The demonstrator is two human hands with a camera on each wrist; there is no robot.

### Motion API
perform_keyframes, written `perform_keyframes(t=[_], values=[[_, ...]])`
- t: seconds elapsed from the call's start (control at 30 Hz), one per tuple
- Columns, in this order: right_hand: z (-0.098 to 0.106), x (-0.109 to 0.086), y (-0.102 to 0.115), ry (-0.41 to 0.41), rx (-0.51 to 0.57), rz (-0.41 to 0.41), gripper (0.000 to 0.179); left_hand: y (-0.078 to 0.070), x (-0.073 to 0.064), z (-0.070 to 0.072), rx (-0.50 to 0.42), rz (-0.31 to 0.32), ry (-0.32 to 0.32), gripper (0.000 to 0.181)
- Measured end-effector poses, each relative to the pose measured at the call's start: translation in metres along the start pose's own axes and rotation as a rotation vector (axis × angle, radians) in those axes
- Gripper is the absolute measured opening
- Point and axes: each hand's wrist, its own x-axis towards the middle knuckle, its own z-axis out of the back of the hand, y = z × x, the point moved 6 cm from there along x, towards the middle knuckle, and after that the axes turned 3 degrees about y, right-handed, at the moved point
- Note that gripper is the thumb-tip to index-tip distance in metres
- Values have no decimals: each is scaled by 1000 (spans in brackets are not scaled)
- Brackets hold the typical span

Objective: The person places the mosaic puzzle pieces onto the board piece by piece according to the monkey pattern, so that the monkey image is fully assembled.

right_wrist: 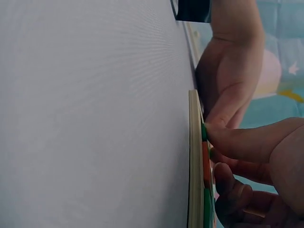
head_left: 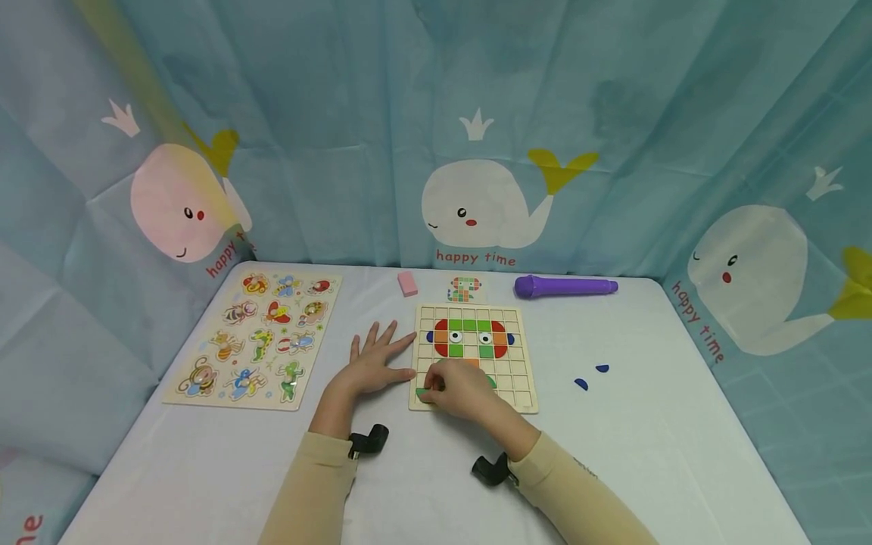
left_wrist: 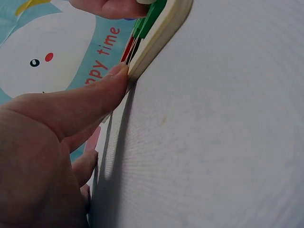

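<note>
A wooden grid board (head_left: 524,390) lies flat on the table, with red, orange, green, blue and eye-patterned pieces set in its squares. My left hand (head_left: 371,367) is spread beside the board, fingers straight, its thumb touching the left edge. Over the board's lower part, my right hand (head_left: 465,387) pinches a small green piece (head_left: 424,394) at the near left corner. In the right wrist view the thumb presses this green piece (right_wrist: 204,132), and an orange piece (right_wrist: 206,164) sits beside it. The right hand hides part of the lower rows.
A pattern card (head_left: 465,288) lies behind the board, near a pink block (head_left: 407,284) and a purple toy microphone (head_left: 565,286). Two dark blue half-round pieces, one a nearer half-round (head_left: 581,384), lie to the right. An insect puzzle board (head_left: 255,341) lies at left.
</note>
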Motion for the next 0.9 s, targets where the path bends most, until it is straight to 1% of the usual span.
perform_keyframes(t=[0.2,0.37,0.5,0.63,0.77,0.9], values=[[5,-3,-3,-26,5,-6,14,-1,0,0,-13,0,-2,78],[17,-8,-12,-61,8,-15,11,1,1,-1,-11,5,4,79],[28,-13,-24,-89,30,-38,8,3,2,-1,-12,5,5,79],[39,-21,-38,-139,75,-68,6,5,3,-3,-13,1,7,79],[52,-30,-52,-189,96,-94,5,6,4,-4,-16,-2,4,79],[64,-40,-68,-211,111,-146,7,6,4,-3,-15,-1,4,80]])
